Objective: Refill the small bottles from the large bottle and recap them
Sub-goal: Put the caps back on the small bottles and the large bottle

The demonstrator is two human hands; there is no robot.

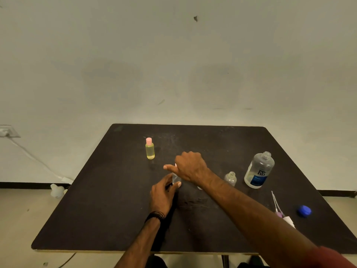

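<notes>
Dark table [116, 219], wall socket [8, 131] with cable [34, 158], perhaps white.

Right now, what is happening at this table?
A person is capping a small clear bottle: the left hand holds its body, and the right hand grips its top. A yellow bottle stands capped behind. Another small bottle and the large bottle stand open at the right.

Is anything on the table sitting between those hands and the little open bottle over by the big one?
Nothing visible does. The small open bottle stands just beside the right forearm, with bare table between it and the hands. The large bottle stands beyond it, farther right, not in the path.
</notes>
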